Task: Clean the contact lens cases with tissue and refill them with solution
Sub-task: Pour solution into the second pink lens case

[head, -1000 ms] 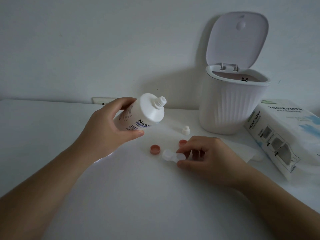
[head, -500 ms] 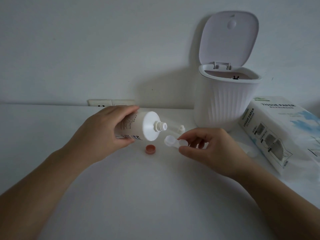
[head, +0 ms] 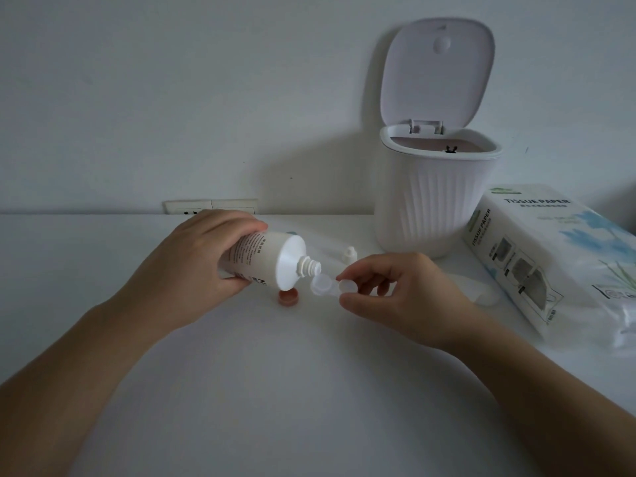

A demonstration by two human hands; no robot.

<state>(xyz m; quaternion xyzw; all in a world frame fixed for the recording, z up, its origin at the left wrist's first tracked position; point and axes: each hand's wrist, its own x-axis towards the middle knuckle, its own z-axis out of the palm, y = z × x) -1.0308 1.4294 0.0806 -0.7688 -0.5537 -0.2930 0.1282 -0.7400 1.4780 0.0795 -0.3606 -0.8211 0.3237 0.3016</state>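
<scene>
Head | left hand [head: 192, 266] grip clamped on solution bottle [head: 265, 261] | right hand [head: 395, 294] grip pinches lens case [head: 330, 286]

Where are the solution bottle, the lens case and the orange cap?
solution bottle [head: 265, 259], head view, on its white body.
lens case [head: 321, 285], head view, left well.
orange cap [head: 288, 298], head view, on its rim.
</scene>
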